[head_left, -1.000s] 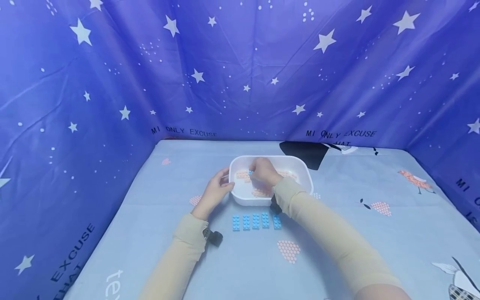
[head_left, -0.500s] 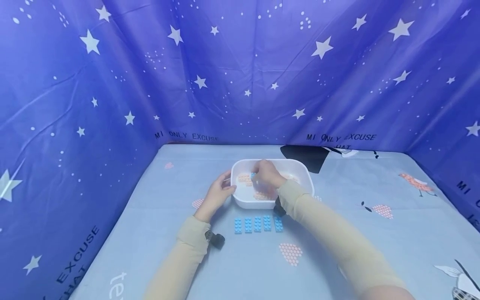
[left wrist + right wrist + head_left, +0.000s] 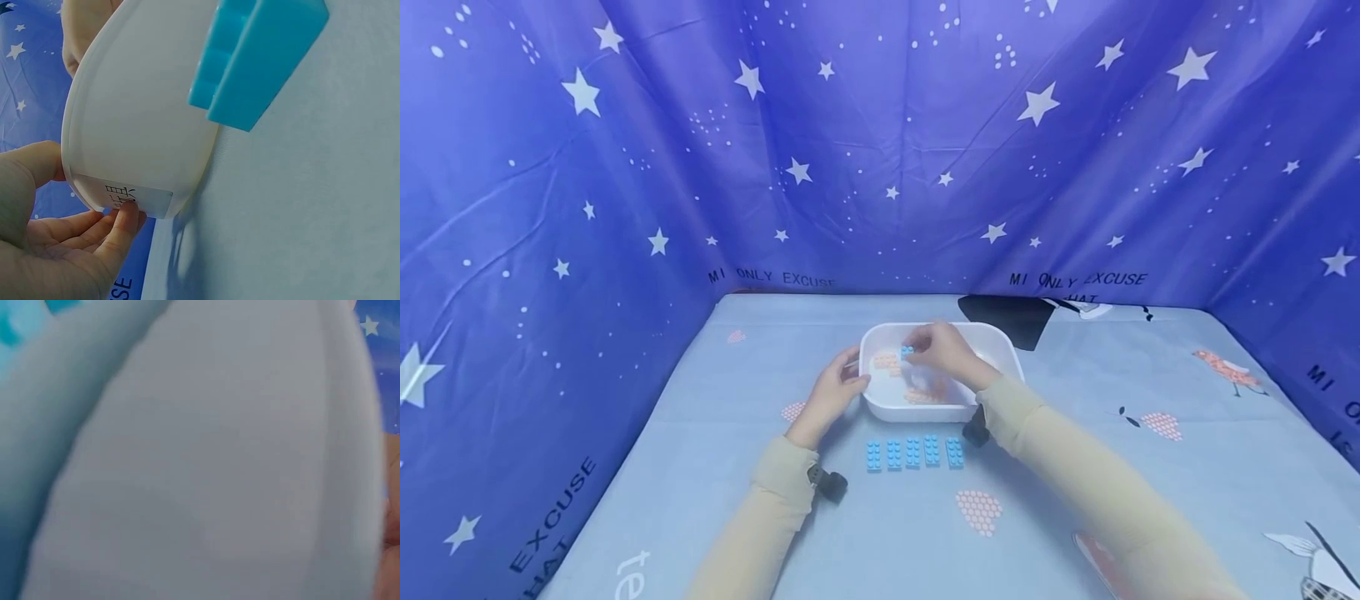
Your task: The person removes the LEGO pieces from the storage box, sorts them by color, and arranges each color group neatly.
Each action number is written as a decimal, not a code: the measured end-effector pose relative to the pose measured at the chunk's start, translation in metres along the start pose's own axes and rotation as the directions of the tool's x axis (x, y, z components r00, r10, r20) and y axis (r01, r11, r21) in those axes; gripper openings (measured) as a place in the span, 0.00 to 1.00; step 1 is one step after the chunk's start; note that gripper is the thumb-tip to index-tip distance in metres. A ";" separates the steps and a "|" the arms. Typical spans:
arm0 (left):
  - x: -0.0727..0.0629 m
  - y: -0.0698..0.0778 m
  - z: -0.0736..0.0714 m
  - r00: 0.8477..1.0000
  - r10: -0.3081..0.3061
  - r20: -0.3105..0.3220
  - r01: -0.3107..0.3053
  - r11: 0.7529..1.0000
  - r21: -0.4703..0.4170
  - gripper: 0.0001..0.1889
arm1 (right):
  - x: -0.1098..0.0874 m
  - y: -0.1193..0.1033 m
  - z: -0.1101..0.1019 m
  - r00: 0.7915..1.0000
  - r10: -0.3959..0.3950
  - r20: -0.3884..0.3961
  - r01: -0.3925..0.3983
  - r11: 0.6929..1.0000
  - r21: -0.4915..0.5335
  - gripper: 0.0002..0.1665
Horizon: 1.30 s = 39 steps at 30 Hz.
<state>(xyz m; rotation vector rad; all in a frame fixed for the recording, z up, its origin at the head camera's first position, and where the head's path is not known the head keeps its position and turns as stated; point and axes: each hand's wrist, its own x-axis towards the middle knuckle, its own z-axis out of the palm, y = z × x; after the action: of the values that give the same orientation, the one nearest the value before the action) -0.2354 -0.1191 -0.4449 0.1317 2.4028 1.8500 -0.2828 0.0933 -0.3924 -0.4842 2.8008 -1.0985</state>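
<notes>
In the head view a white plastic box (image 3: 917,413) stands mid-table with several orange toy building bricks (image 3: 887,362) inside. My left hand (image 3: 833,390) holds the box's left end. In the left wrist view its thumb is at the rim and its fingers touch the labelled outer wall (image 3: 153,195). Over the box's inside, my right hand (image 3: 947,350) pinches a blue building brick (image 3: 907,352) between thumb and fingers. The box wall (image 3: 219,456) fills most of the right wrist view, hiding the pinched brick; only part of the right hand (image 3: 392,519) shows there.
Several blue bricks (image 3: 913,452) lie in a row on the pale blue patterned cloth (image 3: 722,467), in front of the box. One blue brick (image 3: 269,62) looms large in the left wrist view. A star-printed blue curtain (image 3: 850,167) rises behind and beside the table.
My right hand has shifted a little to the right inside the box, and the pinched blue brick shows more plainly. The left hand keeps its place on the box.
</notes>
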 end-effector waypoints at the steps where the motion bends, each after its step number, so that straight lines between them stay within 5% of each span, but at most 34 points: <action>1: 0.000 0.000 0.001 1.000 -0.002 -0.001 0.002 1.000 0.000 0.32 | -0.004 0.001 -0.001 1.000 0.004 -0.001 -0.004 1.000 0.010 0.16; 16: 0.000 0.001 0.000 1.000 -0.004 0.000 0.004 1.000 -0.003 0.32 | -0.060 -0.005 -0.026 0.997 0.010 -0.072 0.001 0.987 0.160 0.15; 39: 0.007 0.000 -0.001 1.000 0.001 0.023 -0.001 1.000 -0.003 0.32 | -0.113 0.016 -0.040 0.993 0.047 -0.104 -0.018 0.965 0.260 0.16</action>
<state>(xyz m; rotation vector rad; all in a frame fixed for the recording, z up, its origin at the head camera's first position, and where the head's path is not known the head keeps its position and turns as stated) -0.2423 -0.1192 -0.4451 0.1526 2.3856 1.8420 -0.1886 0.1674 -0.3770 -0.3600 2.6839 -1.4993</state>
